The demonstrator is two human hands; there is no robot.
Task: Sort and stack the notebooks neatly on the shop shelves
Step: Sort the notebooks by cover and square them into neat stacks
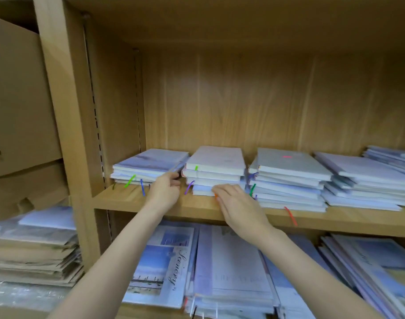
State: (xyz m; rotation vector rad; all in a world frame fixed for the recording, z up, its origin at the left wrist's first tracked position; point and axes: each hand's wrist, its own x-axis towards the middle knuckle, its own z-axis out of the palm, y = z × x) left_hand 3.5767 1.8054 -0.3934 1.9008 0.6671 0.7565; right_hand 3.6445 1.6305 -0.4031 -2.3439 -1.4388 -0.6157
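Several stacks of pale notebooks with coloured ribbon markers stand in a row on the wooden shelf (132, 199). My left hand (164, 189) is at the right front corner of the leftmost stack (148, 165), fingers curled against its edge. My right hand (233, 203) lies with its fingertips against the lower front of the second stack (216, 168). A third stack (291, 178) stands just right of that hand. Whether either hand actually grips a notebook is hidden by the fingers.
More stacks (362, 180) fill the shelf's right end. Larger notebooks with scenery covers (164, 268) lie on the shelf below. A cardboard box (17, 93) and flat brown packets (31, 254) fill the left bay beyond the upright (63, 111).
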